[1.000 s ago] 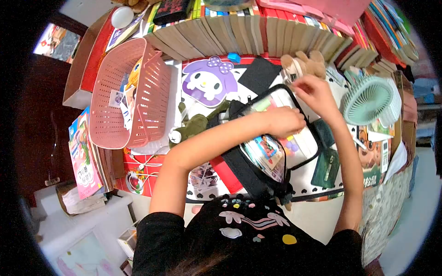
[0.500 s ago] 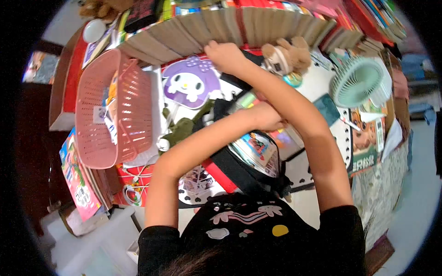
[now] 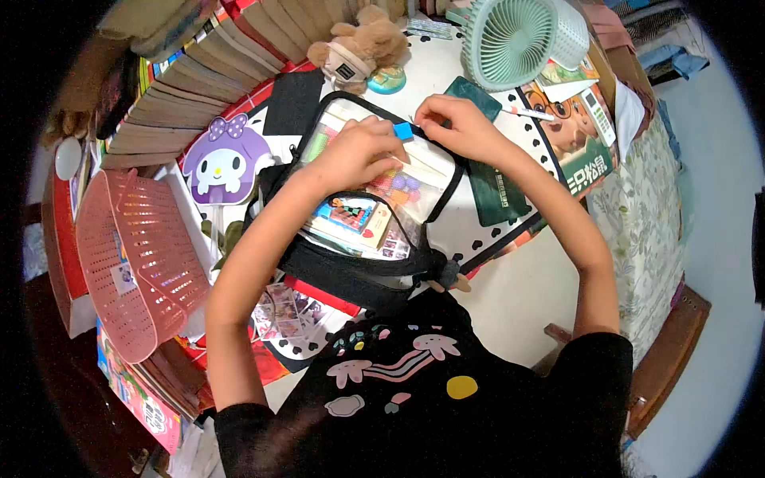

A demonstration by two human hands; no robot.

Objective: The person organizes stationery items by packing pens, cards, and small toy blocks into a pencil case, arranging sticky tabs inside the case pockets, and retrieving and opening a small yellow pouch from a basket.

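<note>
A black zip bag (image 3: pixel 351 275) lies unzipped in front of me, its see-through flap (image 3: pixel 422 179) folded back. Coloured balls (image 3: pixel 396 188) show through the flap, and cards (image 3: pixel 351 219) fill the lower compartment. My left hand (image 3: pixel 360 153) rests on the flap with bent fingers; what they pinch, if anything, is hidden. Beside its fingertips is a small blue block (image 3: pixel 404 131). My right hand (image 3: pixel 462 127) is closed at the flap's upper right rim, thumb and fingers pinched on the black edge.
Behind the bag sit a plush toy (image 3: pixel 362 52) and a row of books (image 3: pixel 199 80). A green fan (image 3: pixel 510 40) and dark green pouch (image 3: pixel 494 191) are on the right. To the left are a purple cartoon fan (image 3: pixel 225 163) and a pink basket (image 3: pixel 143 255).
My view has turned to the right. My arms were crossed and are now apart: the right hand came from the bag's far left to its right rim, the left hand moved onto the flap.
</note>
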